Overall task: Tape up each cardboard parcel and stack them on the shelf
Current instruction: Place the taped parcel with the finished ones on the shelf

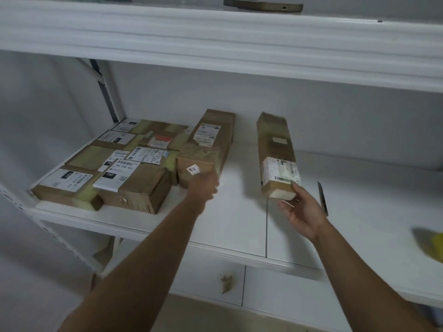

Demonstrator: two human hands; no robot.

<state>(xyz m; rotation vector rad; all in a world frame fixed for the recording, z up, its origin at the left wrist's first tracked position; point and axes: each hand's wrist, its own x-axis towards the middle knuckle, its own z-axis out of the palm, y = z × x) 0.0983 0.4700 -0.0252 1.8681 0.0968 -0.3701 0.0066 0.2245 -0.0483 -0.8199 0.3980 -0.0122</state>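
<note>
Parcels (115, 164) sit grouped at the shelf's (239, 224) left. Your left hand (203, 188) presses the near end of a tall box (211, 142) beside them; its finger state is blurred. Your right hand (303, 209) grips the long parcel's (275, 149) near end, well apart.

Both arms bare, reaching forward and up from bottom of frame. Left hand (203, 185) at full reach, blurred, back of hand toward camera, fingers against the near end of a long box (211, 142); grip not readable. Right hand (303, 209) palm turned up and inward, fingers (285, 204) curled under the near end of another long box (275, 152), thumb on its right side.
</note>
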